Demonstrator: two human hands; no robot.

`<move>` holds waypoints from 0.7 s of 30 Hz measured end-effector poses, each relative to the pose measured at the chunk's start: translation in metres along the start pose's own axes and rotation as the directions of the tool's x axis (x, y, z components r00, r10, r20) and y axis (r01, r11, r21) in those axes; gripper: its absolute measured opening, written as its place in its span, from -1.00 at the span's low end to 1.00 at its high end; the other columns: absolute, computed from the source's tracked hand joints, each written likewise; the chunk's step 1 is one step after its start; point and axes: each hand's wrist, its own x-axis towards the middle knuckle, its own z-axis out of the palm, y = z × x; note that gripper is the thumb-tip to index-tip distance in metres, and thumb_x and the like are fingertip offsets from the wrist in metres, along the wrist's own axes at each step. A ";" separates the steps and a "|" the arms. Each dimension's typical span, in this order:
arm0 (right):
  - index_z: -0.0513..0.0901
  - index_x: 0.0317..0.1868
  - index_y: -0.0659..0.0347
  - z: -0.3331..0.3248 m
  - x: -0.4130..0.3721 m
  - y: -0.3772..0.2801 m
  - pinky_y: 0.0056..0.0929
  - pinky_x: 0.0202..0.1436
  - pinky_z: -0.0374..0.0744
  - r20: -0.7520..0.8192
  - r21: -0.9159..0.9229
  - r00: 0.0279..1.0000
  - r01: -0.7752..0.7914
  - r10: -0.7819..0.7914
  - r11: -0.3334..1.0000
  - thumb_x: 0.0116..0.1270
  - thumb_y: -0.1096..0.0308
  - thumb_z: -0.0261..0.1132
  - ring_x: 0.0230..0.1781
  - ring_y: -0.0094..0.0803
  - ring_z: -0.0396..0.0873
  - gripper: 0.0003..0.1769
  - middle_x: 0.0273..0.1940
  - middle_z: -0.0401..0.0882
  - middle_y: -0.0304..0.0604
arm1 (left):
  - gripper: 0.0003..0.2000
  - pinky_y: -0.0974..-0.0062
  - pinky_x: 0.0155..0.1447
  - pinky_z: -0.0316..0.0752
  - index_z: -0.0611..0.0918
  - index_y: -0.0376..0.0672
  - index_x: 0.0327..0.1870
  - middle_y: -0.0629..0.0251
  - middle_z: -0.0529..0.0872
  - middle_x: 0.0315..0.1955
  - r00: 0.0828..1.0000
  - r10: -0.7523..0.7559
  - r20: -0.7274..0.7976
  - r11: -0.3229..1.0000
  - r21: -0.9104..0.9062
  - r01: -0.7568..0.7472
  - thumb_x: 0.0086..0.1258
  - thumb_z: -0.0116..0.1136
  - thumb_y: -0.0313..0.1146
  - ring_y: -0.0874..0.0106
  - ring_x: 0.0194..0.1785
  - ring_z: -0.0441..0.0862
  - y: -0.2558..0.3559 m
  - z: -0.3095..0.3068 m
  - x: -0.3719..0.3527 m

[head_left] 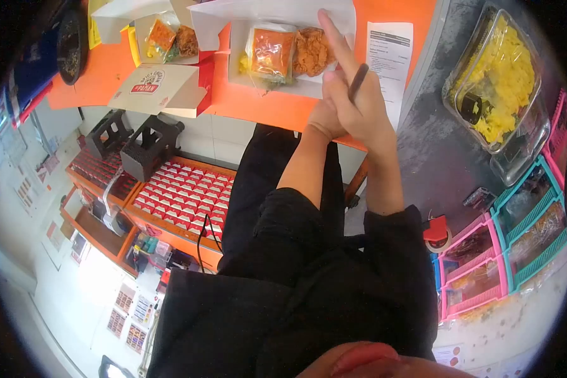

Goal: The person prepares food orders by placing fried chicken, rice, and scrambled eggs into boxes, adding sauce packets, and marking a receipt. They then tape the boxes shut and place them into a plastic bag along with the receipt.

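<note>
My right hand (360, 110) is over the front edge of the orange table (277, 109), one finger stretched forward and the others curled around a dark stick-like thing (358, 80). My left hand (326, 121) is close against it, its fingers mostly hidden. Just beyond my hands lies an open white box (236, 47) with a clear-wrapped orange-red packet (271, 53), a piece of fried chicken (311, 53) and some yellow food. A printed receipt (389, 53) lies to the right of the box.
A second open box (132, 47) with similar food stands at the left, near a printed carton (148, 87). On the grey surface at right are a clear tray of yellow food (501, 79) and pink and teal baskets (535, 233). Red-and-white boxes (186, 195) fill a lower shelf.
</note>
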 end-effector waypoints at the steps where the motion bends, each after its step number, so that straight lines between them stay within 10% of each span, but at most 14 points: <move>1: 0.19 0.45 0.29 -0.005 0.003 -0.003 -0.57 -0.48 0.34 0.113 0.033 0.981 -0.164 0.159 0.986 0.32 0.45 -0.04 -0.61 -0.55 0.34 -0.35 -0.60 0.43 -0.21 | -0.38 0.10 0.56 -0.11 0.34 -0.19 0.36 0.07 0.15 0.44 1.000 -0.009 0.021 0.997 0.076 0.007 0.27 0.08 -0.14 0.01 0.55 -0.11 0.002 0.000 0.000; 4: 0.30 0.38 0.30 -0.006 -0.006 0.005 -0.60 -0.47 0.32 0.054 0.276 0.993 -0.117 0.106 0.954 0.41 0.31 -0.06 -0.59 -0.56 0.31 -0.45 -0.58 0.38 -0.23 | -0.36 0.10 0.56 -0.11 0.32 -0.21 0.37 0.07 0.13 0.45 0.990 -0.097 0.102 0.892 0.449 0.042 0.27 0.08 -0.13 0.02 0.55 -0.11 0.013 -0.007 -0.002; 7: 0.48 0.17 0.31 -0.020 -0.033 0.021 -0.59 -0.46 0.34 -0.098 0.380 0.976 -0.141 0.192 0.914 0.49 0.14 -0.14 -0.58 -0.56 0.34 -0.52 -0.57 0.41 -0.23 | -0.34 0.10 0.56 -0.12 0.30 -0.23 0.38 0.08 0.11 0.46 0.960 -0.123 0.251 0.481 0.861 -0.164 0.28 0.07 -0.12 0.04 0.55 -0.11 0.023 -0.009 -0.005; 8: 0.56 -0.15 0.27 -0.012 -0.046 0.037 -0.56 -0.46 0.36 -0.381 0.439 0.890 -0.064 0.250 0.896 0.54 0.00 -0.26 -0.55 -0.54 0.39 -0.43 -0.50 0.45 -0.22 | -0.28 0.10 0.57 -0.12 0.20 -0.30 0.43 0.07 0.06 0.48 0.937 0.041 0.346 0.333 0.880 -0.339 0.31 0.06 -0.07 0.09 0.56 -0.11 0.018 -0.011 -0.005; 12: 0.53 -0.38 0.34 -0.018 -0.068 0.090 -0.58 -0.43 0.41 -0.709 0.522 0.627 0.160 0.323 0.838 0.54 0.15 -0.11 -0.50 -0.55 0.44 -0.52 -0.41 0.50 -0.22 | -0.24 0.13 0.56 -0.13 0.14 -0.41 0.42 0.08 0.02 0.50 0.937 -0.017 0.350 0.206 0.918 -0.339 0.36 0.00 -0.02 0.09 0.56 -0.10 0.024 -0.007 -0.004; 14: 0.52 -0.44 0.35 -0.022 -0.067 0.103 -0.57 -0.44 0.43 -0.713 -0.287 0.688 -0.108 -0.137 0.952 0.50 0.27 0.01 -0.48 -0.52 0.46 -0.62 -0.40 0.50 -0.16 | -0.24 0.14 0.56 -0.12 0.14 -0.41 0.42 0.07 0.02 0.50 0.936 -0.018 0.351 0.185 0.921 -0.342 0.36 0.00 -0.01 0.10 0.56 -0.10 0.024 -0.007 -0.003; 21: 0.53 -0.41 0.34 0.002 -0.069 0.108 -0.43 -0.31 0.50 -0.749 -0.172 0.662 -0.156 -0.027 0.973 0.35 0.51 0.18 -0.39 -0.40 0.51 -0.85 -0.36 0.53 -0.12 | -0.24 0.15 0.56 -0.10 0.13 -0.42 0.43 0.07 0.01 0.50 0.937 -0.045 0.346 0.184 0.925 -0.333 0.36 0.00 -0.04 0.13 0.57 -0.14 0.027 -0.006 -0.004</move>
